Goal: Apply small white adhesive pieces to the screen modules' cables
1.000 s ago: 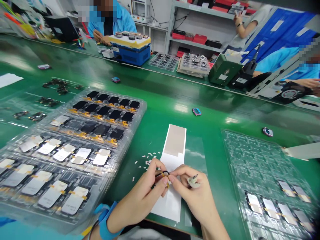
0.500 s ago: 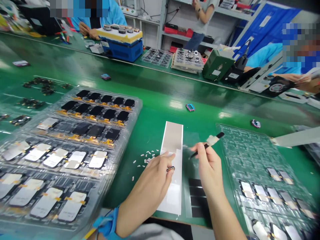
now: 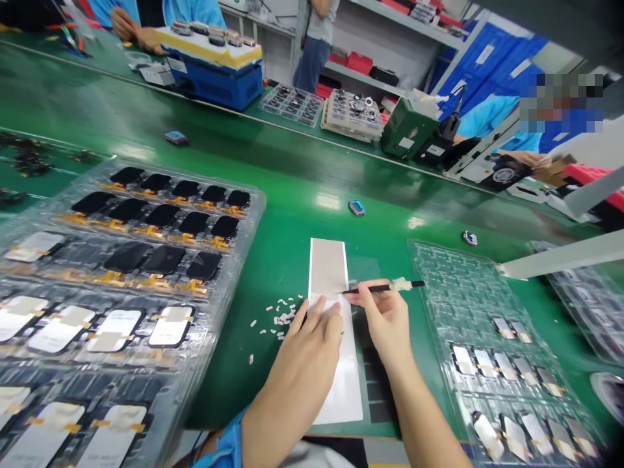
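My left hand lies on a long white backing strip on the green bench, fingers stretched forward and close together. A sliver of a small black part shows under its thumb side. My right hand pinches a thin black pick with a white wad wrapped round its handle. The pick lies level, its tip touching the strip's right edge. Small white peeled bits lie scattered just left of my left hand.
A clear tray of black and white screen modules fills the left. A clear tray with several small modules at its near end lies right. Dark strips on film lie under my right wrist. Across the belt stand a blue machine and a green box, with co-workers seated there.
My hands parted from a joint pinch. The left one lowered flat onto the strip. The right one lifted the pick, then brought it down level to the strip's edge. The view shifted right.
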Tool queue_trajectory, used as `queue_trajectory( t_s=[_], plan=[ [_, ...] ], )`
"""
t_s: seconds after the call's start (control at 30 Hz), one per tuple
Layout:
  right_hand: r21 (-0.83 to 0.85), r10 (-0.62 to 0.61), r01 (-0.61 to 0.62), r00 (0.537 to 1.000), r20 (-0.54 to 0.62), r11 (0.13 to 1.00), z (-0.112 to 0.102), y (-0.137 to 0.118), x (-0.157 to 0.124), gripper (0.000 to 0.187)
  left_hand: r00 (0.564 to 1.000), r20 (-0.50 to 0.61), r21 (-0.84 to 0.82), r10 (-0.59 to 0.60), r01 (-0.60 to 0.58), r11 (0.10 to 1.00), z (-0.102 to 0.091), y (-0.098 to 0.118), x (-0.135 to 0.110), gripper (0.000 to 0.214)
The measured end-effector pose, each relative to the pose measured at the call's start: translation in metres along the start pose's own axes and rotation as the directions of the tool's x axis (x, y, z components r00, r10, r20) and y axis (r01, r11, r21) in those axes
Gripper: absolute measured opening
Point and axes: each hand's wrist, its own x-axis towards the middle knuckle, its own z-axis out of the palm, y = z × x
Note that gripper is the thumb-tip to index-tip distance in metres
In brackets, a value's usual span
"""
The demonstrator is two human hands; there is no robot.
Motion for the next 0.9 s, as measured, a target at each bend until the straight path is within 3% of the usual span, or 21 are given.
queue_trajectory(
  t_s=[0.33, 0.53, 0.67, 0.73, 0.77, 0.83, 0.9],
  plan=[
    [0.044, 0.012, -0.012, 1.000, 0.018, 0.999, -0.002, 0.001, -0.002, 0.035, 1.000, 0.009, -0.041, -0.019, 0.019, 0.999, 0.007, 0.001, -0.001, 0.028],
    [0.174, 0.051, -0.057, 0.998, 0.040, 0.983, 0.001, -0.006, -0.001, 0.034, 0.999, -0.003, -0.029, -0.051, 0.051, 0.998, 0.003, 0.004, 0.001, 0.030],
    [0.296, 0.048, -0.043, 0.999, -0.011, 0.954, -0.006, -0.027, -0.009, 0.031, 0.989, -0.092, -0.254, -0.115, 0.089, 0.963, -0.009, 0.005, -0.001, 0.017],
    [0.329, 0.013, 0.011, 0.997, -0.070, 0.944, -0.008, -0.036, -0.021, 0.027, 0.961, -0.126, -0.498, -0.245, 0.153, 0.854, -0.016, 0.005, -0.003, 0.009],
    [0.328, -0.018, 0.052, 0.994, -0.104, 0.943, -0.008, -0.038, -0.029, 0.023, 0.940, -0.113, -0.628, -0.321, 0.183, 0.757, -0.019, 0.006, -0.004, 0.008],
    [0.289, -0.090, 0.136, 0.982, -0.168, 0.948, -0.004, -0.039, -0.047, 0.015, 0.905, -0.035, -0.836, -0.423, 0.206, 0.509, -0.023, 0.009, -0.007, 0.011],
    [0.248, -0.130, 0.182, 0.969, -0.212, 0.951, 0.004, -0.035, -0.064, 0.010, 0.897, 0.044, -0.942, -0.440, 0.184, 0.280, -0.024, 0.013, -0.009, 0.015]
  ],
)
